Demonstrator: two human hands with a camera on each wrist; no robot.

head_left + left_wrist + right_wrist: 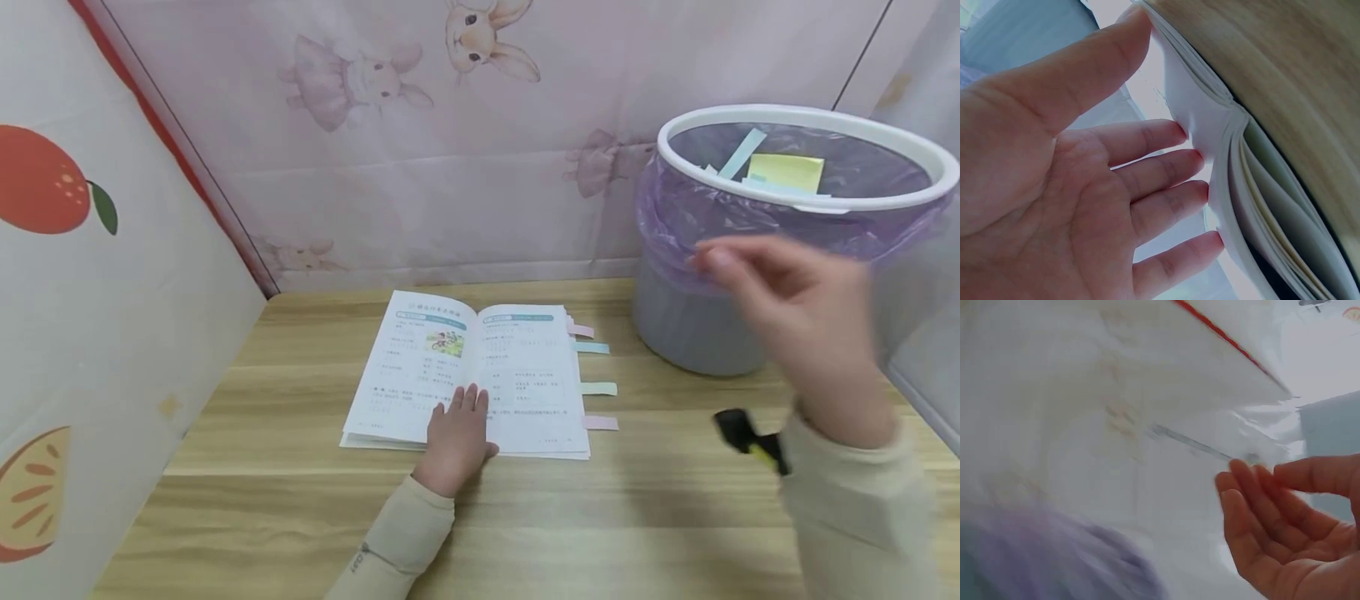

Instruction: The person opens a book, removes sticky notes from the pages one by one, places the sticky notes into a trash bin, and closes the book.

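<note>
Resting straight-fingered at open book [528,354]'s 6 o'clock: left grip [457,433]. Book's on counter [262,500], head-view 6; tabs [599,388] at its 3. Bin [693,325] between 2 and 3. Right grip [810,333] at 3, blurred; can't tell if pinching anything.

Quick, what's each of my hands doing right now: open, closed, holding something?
Left hand: open, resting on the open book.
Right hand: fingers curled toward the thumb, blurred; whether it holds anything cannot be told.
</note>
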